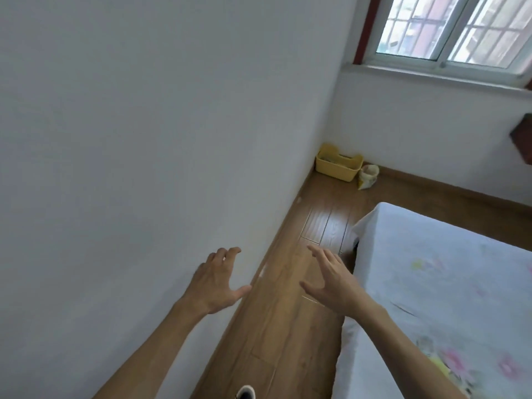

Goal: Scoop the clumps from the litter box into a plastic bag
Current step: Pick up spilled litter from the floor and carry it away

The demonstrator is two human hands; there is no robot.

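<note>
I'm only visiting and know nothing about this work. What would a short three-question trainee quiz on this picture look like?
1. True or false: the left hand and the right hand both hold nothing.
2. Where does the yellow box stand? A: on the bed. B: on the floor in the far corner. C: on the windowsill.
3. Fill in: next to the yellow box, on its right in the picture, stands a small, open-topped ___.

Key: 1 true. 2 B. 3 bag.

Home bedroom: bed [431, 269], window [449, 27], wood floor [288, 326]
</note>
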